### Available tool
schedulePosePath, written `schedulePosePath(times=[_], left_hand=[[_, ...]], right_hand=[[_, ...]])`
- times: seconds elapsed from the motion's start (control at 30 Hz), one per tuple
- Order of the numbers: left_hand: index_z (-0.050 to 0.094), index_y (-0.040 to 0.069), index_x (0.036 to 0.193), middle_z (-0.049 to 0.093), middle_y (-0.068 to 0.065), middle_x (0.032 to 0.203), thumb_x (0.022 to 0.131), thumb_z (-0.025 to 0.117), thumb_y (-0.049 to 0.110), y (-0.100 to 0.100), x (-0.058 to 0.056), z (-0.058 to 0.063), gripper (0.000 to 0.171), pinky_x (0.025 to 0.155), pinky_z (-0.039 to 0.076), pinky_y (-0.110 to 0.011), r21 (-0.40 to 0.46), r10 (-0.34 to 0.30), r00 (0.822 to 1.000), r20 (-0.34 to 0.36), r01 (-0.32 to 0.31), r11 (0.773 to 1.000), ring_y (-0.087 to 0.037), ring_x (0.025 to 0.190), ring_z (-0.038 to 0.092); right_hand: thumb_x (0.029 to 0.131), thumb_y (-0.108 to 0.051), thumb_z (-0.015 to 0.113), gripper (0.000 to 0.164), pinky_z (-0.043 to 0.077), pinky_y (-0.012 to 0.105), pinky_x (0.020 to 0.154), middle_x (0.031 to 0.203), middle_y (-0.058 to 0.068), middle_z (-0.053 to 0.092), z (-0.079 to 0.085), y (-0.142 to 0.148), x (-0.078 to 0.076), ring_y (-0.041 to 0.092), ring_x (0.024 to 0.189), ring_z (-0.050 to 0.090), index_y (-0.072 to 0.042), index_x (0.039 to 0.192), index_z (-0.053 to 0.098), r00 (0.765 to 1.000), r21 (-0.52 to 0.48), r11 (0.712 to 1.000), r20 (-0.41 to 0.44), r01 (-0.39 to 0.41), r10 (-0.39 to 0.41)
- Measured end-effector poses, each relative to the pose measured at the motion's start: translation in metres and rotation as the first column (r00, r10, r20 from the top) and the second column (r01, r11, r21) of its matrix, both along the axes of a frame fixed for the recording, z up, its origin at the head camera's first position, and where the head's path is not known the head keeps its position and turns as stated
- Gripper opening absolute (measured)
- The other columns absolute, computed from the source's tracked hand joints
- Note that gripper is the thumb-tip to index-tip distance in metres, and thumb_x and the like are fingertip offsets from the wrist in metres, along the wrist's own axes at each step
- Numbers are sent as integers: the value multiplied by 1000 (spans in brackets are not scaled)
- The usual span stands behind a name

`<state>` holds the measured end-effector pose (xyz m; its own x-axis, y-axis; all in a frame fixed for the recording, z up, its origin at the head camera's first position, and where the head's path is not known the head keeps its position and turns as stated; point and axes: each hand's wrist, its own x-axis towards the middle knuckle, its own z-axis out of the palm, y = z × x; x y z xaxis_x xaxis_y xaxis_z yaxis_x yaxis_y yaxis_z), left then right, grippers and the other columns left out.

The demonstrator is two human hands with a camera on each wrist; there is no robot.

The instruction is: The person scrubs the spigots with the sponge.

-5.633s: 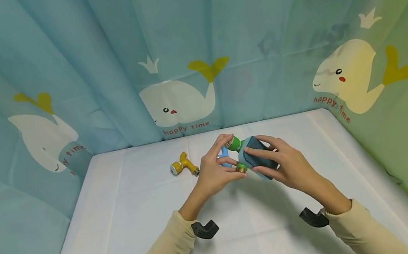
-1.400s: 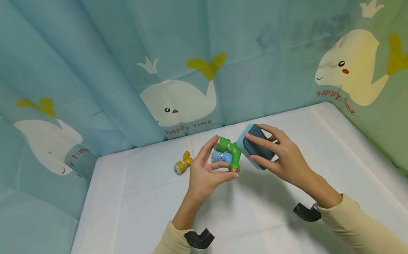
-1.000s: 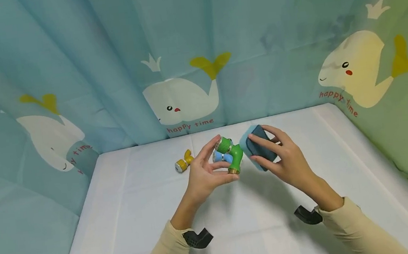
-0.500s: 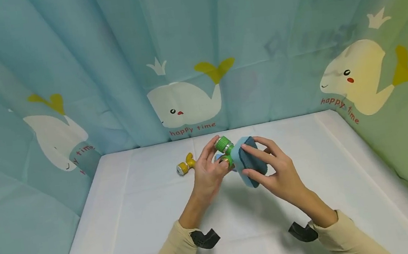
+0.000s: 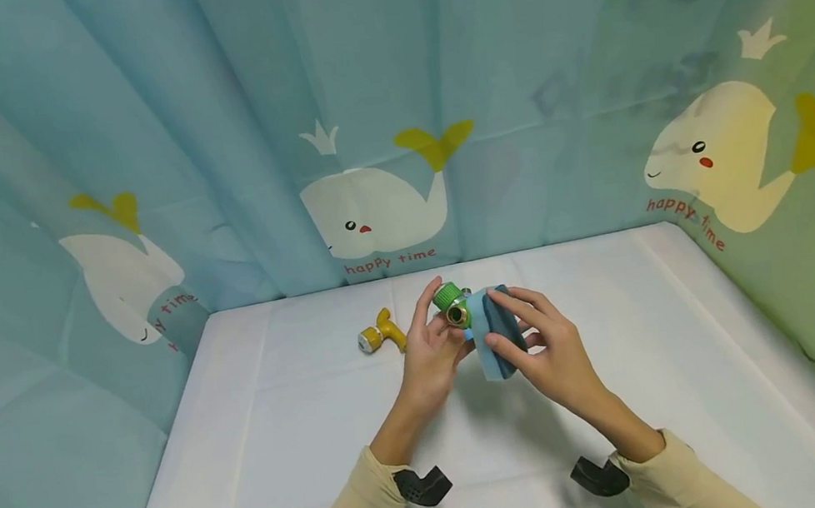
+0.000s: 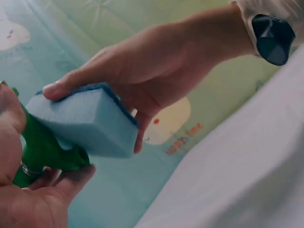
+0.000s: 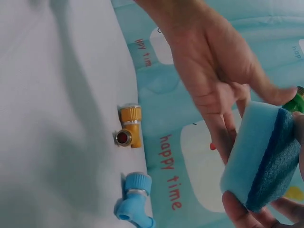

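Observation:
In the head view my left hand (image 5: 428, 369) holds a green tap (image 5: 447, 296) between thumb and fingers above the table. Its brass threaded opening faces back toward me. My right hand (image 5: 558, 354) grips a two-layer sponge (image 5: 487, 337), light blue with a dark scouring pad, thumb and fingers on the dark side. The light-blue foam lies against the tap's right side. The left wrist view has the foam side of the sponge (image 6: 90, 118) over the green tap's body (image 6: 45, 142). Only the edge of the tap (image 7: 295, 103) shows in the right wrist view.
A yellow tap (image 5: 379, 335) lies on the white-covered table (image 5: 307, 433), left of my hands. A blue tap (image 7: 135, 199) lies near it, mostly hidden behind my hands in the head view. A whale-print curtain (image 5: 228, 140) rises behind the table edge.
My left hand has turned the green tap from upright, threaded end down, so that the end faces me. The sponge, just right of it a second ago, has moved left and down against it.

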<state>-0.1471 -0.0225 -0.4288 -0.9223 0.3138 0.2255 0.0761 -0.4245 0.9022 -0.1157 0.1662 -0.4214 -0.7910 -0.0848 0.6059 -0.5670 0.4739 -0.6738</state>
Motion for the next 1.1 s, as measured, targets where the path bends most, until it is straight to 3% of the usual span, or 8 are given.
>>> schedulePosePath(times=[0.17,0.3,0.43,0.6,0.77,0.93,1.1], left_hand=[[35,13,159,51,-23,145,94,72,17,-8,-2,-6,74,84,62,-39,-10,10,999,45,-9,1000,-23,112,67],[37,7,157,50,-21,144,93,71,-3,-15,-1,-10,73,79,63,-39,-11,-13,995,98,14,1000,-24,105,70],[40,3,155,58,-20,135,91,74,-3,-20,0,-12,72,76,63,-41,18,-33,990,135,31,999,-25,99,73],[43,1,151,66,-18,122,91,75,-4,-21,2,-8,68,74,64,-40,54,-18,989,145,10,998,-22,91,75],[46,3,150,65,-22,126,94,66,-11,-20,3,0,61,74,64,-40,66,19,979,205,-33,997,-23,94,74],[46,1,150,68,-19,120,95,64,-13,-22,1,0,60,74,63,-40,71,-11,974,227,-5,997,-22,92,74],[43,-1,151,66,-21,122,94,63,-15,-24,3,0,62,72,63,-39,80,-24,978,205,7,997,-22,94,74]], right_hand=[[83,-7,85,62,59,28,61,141,12,58,0,3,0,23,94,67,-18,141,65,1000,45,999,6,-22,22],[79,-5,87,65,59,31,61,141,14,57,3,10,-3,27,99,68,-16,140,65,998,98,994,-51,-41,46],[84,-20,87,58,60,36,63,142,15,56,9,14,-7,25,94,66,-14,138,67,986,132,989,-142,-63,82],[96,-48,69,52,59,41,62,145,19,52,11,13,-11,29,93,63,-16,136,68,971,205,976,-208,-76,120],[99,-51,64,47,57,38,64,147,18,52,6,20,-10,29,100,62,-22,135,70,958,359,931,-237,-66,160],[99,-49,65,44,57,43,69,147,19,53,14,18,-14,32,102,59,-20,132,73,927,305,952,-348,-26,137],[100,-47,64,44,56,39,68,148,20,52,8,11,-10,30,100,58,-21,135,70,932,357,932,-308,-72,190]])
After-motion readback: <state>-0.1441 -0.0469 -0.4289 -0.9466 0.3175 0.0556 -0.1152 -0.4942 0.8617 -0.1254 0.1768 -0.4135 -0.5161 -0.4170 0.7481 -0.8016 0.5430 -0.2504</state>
